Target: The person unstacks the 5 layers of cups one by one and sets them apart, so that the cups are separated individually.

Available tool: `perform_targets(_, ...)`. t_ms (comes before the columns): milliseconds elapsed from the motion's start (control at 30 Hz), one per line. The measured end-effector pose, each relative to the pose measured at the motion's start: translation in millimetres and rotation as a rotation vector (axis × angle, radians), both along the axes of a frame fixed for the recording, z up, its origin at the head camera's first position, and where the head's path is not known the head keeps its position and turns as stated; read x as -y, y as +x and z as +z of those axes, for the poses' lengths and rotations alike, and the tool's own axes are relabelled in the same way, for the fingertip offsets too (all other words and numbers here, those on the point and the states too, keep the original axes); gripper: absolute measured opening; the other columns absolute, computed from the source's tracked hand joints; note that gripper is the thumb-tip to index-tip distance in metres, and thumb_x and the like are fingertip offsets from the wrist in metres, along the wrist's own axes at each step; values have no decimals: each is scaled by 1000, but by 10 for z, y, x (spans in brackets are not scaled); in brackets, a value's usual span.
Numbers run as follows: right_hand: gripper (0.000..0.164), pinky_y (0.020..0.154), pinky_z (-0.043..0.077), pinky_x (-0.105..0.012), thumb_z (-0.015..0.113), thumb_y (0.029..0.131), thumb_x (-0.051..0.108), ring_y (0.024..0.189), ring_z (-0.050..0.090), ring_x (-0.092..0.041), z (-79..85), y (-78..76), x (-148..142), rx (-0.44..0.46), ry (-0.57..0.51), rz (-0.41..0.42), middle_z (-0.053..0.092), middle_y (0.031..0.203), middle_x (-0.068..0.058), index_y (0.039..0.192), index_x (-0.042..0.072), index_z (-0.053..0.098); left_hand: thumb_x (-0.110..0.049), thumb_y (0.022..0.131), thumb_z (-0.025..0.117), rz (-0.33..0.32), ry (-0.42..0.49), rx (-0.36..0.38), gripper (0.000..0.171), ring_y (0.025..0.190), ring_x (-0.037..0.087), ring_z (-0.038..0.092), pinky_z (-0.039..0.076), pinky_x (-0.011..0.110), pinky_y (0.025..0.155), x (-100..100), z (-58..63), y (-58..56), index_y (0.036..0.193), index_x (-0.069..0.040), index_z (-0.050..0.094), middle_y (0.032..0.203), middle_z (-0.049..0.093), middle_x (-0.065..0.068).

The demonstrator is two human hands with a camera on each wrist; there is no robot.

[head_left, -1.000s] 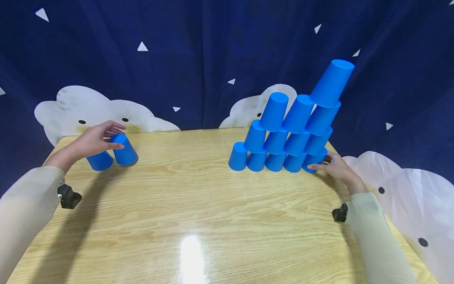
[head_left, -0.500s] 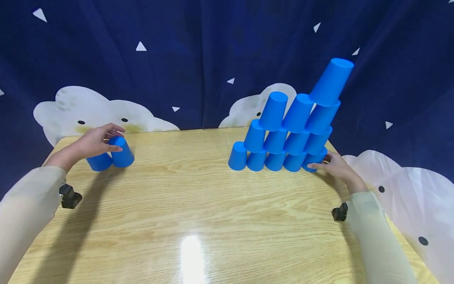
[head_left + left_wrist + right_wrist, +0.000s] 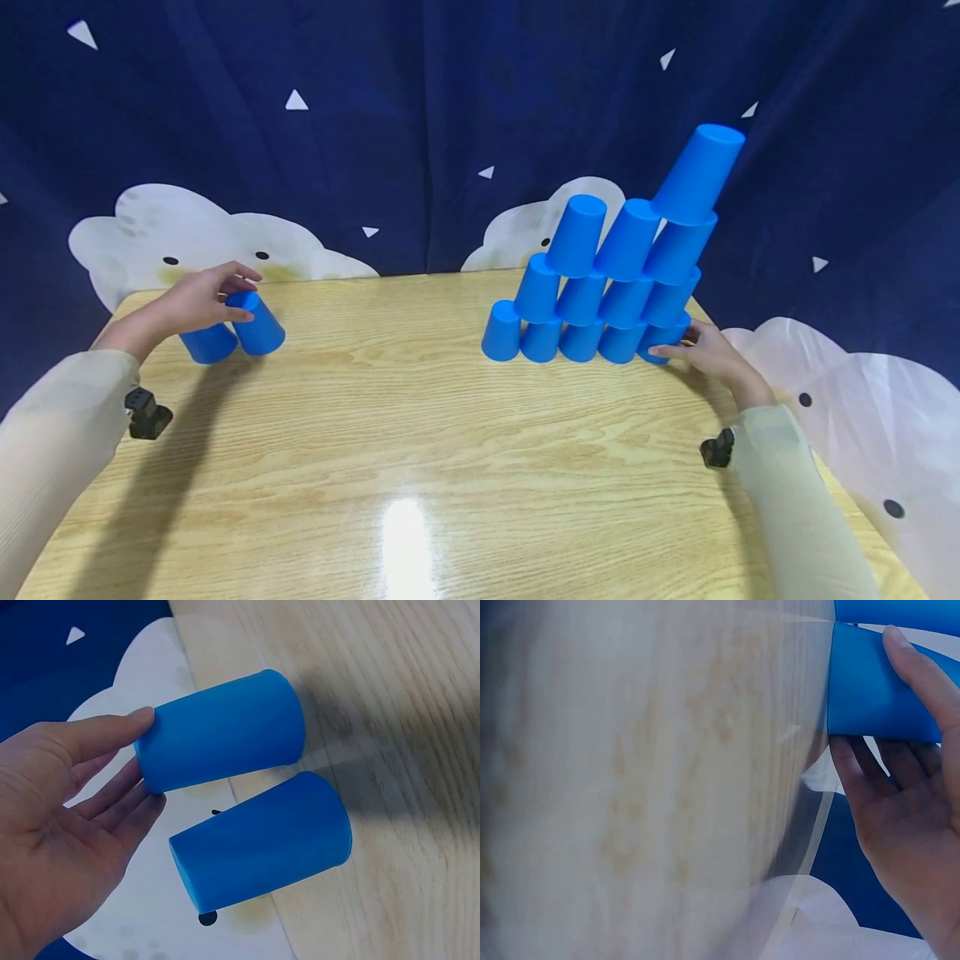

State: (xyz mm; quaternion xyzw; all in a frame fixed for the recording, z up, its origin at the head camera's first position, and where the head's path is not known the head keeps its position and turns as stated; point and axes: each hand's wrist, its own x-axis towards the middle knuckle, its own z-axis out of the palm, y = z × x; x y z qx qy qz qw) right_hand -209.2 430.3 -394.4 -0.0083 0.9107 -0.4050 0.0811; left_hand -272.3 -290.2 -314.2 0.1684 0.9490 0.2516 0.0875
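Note:
My left hand [image 3: 202,298] pinches the narrow upper end of an upside-down blue plastic cup [image 3: 260,332], thumb on the near side and fingers on the far side. In the left wrist view this held cup [image 3: 225,731] lies beside a second blue cup [image 3: 262,844], which stands close on its left in the head view. On the right side rises a stack of upside-down blue cups [image 3: 577,300] in stepped rows, with a single cup [image 3: 699,175] at the top right. My right hand [image 3: 708,354] grips the bottom row's rightmost cup [image 3: 870,682], thumb in front and fingers behind.
A wooden table [image 3: 420,400] spans the space between the two cups and the stack. Behind it hangs a dark blue curtain [image 3: 360,125] with white triangles and clouds. Small black wrist cameras sit on both cream sleeves [image 3: 67,442].
The cup in my left hand has come slightly left and down, closer to the cup beside it. My right hand and the stack have stayed in place.

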Motion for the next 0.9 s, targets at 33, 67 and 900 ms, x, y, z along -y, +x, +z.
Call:
perform_targets(33,83,104,34,-66,71,91,36,129,39,-48,-1,-1,1,-2,1,-4,39,146,-29,151,-1,28,-3,90,68,-4,7,-6,55,122,57,42,34,68,101,2,3,-3,135,9,38,132,45,41)
perform_targets(67,83,104,34,-67,71,91,36,129,39,-48,-1,-2,-1,-2,1,-3,39,146,-29,152,-1,28,-3,90,68,-8,17,-14,55,122,56,43,34,67,102,0,11,-7,135,10,39,132,46,40)
perform_targets(900,82,104,34,-65,72,91,33,128,41,-47,-3,-42,26,-7,-10,8,40,145,-29,151,-1,29,-25,98,63,-144,442,-69,51,130,31,46,40,42,106,-1459,680,-87,141,-2,46,140,50,17)
